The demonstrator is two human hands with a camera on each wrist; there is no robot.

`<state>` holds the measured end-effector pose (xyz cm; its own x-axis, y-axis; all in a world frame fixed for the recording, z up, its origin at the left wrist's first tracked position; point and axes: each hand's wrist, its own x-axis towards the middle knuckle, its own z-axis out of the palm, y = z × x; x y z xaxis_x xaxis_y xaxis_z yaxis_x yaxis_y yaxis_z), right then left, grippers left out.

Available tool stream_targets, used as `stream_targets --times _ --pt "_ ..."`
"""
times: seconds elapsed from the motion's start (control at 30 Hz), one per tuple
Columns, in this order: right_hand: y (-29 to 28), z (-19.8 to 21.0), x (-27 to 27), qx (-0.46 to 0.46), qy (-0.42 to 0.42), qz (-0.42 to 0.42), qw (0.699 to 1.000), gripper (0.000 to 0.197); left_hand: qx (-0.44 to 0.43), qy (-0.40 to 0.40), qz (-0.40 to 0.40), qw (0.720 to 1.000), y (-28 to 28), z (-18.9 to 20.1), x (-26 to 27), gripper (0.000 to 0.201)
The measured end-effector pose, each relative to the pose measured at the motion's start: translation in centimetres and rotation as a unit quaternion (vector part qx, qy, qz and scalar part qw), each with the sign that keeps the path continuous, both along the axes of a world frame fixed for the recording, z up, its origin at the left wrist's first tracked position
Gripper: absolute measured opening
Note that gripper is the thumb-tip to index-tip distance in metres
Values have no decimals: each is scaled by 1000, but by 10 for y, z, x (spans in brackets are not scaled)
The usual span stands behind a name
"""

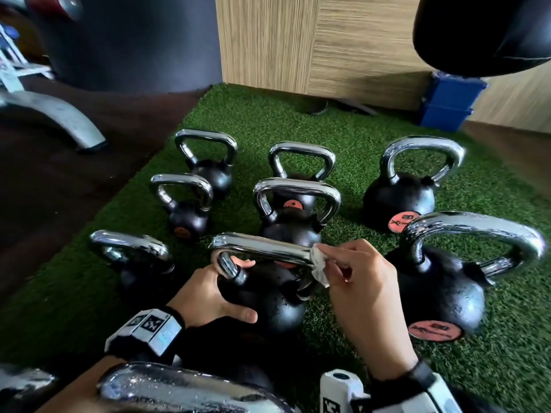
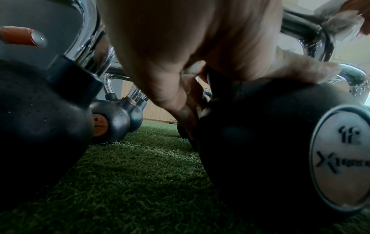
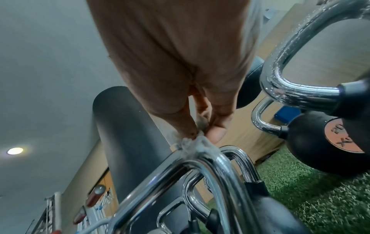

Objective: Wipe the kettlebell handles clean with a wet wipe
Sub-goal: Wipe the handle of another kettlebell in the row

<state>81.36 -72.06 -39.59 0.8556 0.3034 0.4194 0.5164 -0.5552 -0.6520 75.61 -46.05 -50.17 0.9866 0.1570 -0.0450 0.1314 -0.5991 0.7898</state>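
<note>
Several black kettlebells with chrome handles stand on green turf. The nearest middle kettlebell [image 1: 268, 299] [image 2: 260, 150] bears a "12" badge. My left hand [image 1: 214, 290] [image 2: 180, 79] grips its body beside the left handle post, thumb on the ball, fingers curled through the handle. My right hand [image 1: 354, 278] [image 3: 202, 126] pinches a crumpled white wet wipe [image 1: 320, 265] [image 3: 192, 144] against the right corner of its chrome handle [image 1: 262, 248] [image 3: 200, 166].
Other kettlebells crowd round: a large one [image 1: 441, 281] at right, a smaller one [image 1: 134, 263] at left, several behind. Another chrome handle [image 1: 179, 386] sits just under my wrists. A wooden wall, blue boxes [image 1: 450, 102], a black column and a grey machine foot [image 1: 53, 114] lie beyond.
</note>
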Motion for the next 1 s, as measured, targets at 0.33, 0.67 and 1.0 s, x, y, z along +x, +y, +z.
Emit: stream_targets --times 0.33,0.67,1.0 --pt "-5 -61 9 113 222 -27 968 33 63 96 -24 993 6 13 -2 98" --pt "-15 -33 20 108 61 -112 986 17 68 -47 66 994 44 102 -1 54" --pt "36 70 16 174 -22 169 970 14 -195 -80 -124 970 -15 204 16 29"
